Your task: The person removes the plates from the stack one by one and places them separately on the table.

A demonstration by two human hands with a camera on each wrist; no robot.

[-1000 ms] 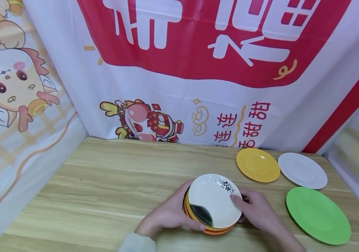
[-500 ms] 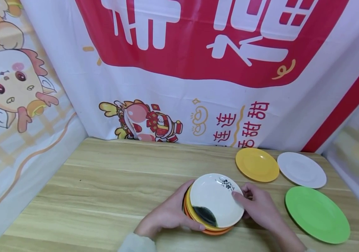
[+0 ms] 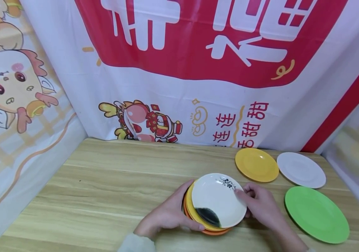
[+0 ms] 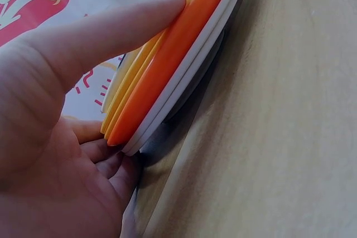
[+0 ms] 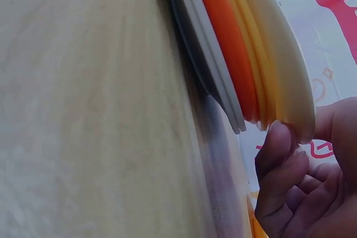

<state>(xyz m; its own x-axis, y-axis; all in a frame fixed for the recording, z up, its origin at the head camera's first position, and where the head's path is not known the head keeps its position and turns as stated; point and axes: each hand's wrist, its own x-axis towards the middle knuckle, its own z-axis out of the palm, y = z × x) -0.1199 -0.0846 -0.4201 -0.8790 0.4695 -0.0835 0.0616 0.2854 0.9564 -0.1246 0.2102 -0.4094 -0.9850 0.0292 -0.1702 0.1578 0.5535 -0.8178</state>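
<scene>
A round white plate (image 3: 217,201) with a dark leaf-shaped patch and a small floral print tops a stack of small plates. Beneath it the wrist views show yellow plates (image 5: 255,43), an orange plate (image 4: 159,62), white plates (image 5: 207,43) and a dark bottom piece. My left hand (image 3: 171,211) grips the stack from the left, thumb across the near rims and fingers around the far side. From the right, my right hand (image 3: 261,204) pinches the edge of the top plate, thumb on its face and fingers below. That plate sits shifted rightward, exposing a yellow rim on the left.
On the wooden table (image 3: 104,196), to the right, lie a yellow plate (image 3: 256,165), a white plate (image 3: 301,170) and a larger green plate (image 3: 317,214). A printed cloth (image 3: 173,87) hangs behind the table, with more cloth at both sides.
The right hand has slid the top white plate slightly to the right, so more of the yellow rim beneath shows. The left hand has kept its grip on the stack.
</scene>
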